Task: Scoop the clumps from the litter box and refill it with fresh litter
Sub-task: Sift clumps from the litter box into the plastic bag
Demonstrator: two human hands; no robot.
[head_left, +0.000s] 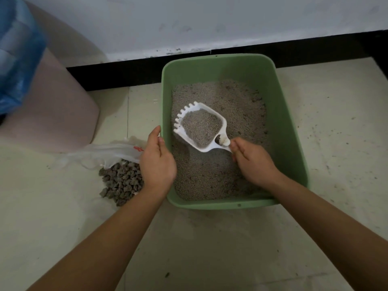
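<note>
Both hands are at work and well apart, one at each side of the green litter box [290,131], which stands on the floor [210,248] close to the floor's far edge. The left hand [157,162] holds the box's left rim, thumb laid along the top of the wall and fingers curled at its inner side. The right hand [254,162] is inside the box on the right, clamped around the handle of a white scoop [222,122] (only the handle's root shows past the fingers). The scoop angles away towards the left hand, its toothed front edge near the left wall, and it is heaped with grey litter [210,177]; one dark clump [219,140] sits at the handle end of the bowl. Loose litter covers the bottom of the box below and around the scoop.

Just left of the left hand, outside the box, a pile of grey clumps [122,181] lies on the floor at the edge of a crumpled clear plastic bag [105,152]. Further left and back stands a pink bin [52,114] with a blue liner [19,55] draped over its top. A black baseboard [126,74] runs behind the box, under a pale wall [210,24].
</note>
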